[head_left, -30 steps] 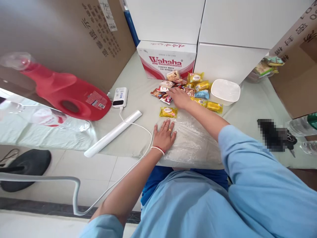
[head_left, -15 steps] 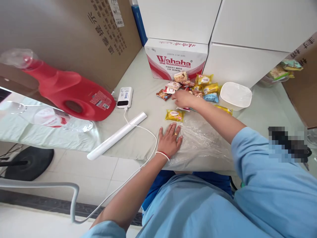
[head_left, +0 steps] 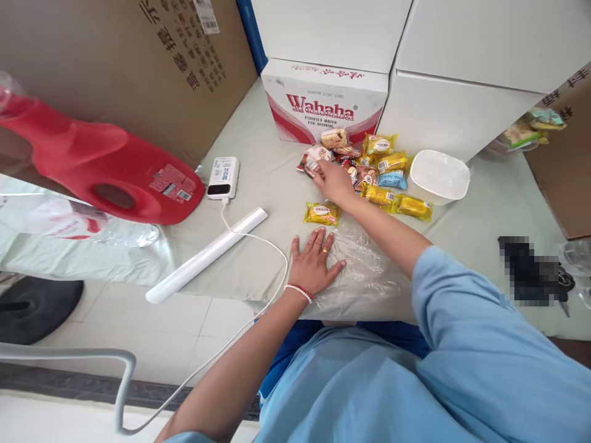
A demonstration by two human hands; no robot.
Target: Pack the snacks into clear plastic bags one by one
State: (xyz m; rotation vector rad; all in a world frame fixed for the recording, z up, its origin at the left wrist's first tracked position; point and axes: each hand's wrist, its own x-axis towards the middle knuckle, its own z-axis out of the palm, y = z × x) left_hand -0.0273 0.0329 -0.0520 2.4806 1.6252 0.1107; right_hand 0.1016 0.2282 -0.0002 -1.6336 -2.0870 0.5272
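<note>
left hand (head_left: 314,264) lies flat, fingers released, pinning the plastic bag (head_left: 364,271). right hand (head_left: 333,180) seemingly pinches a snack packet (head_left: 313,161); crowded neighbours could drag along, and the pile might scatter.

Snack packets (head_left: 369,169) left of tub (head_left: 438,176)
</note>
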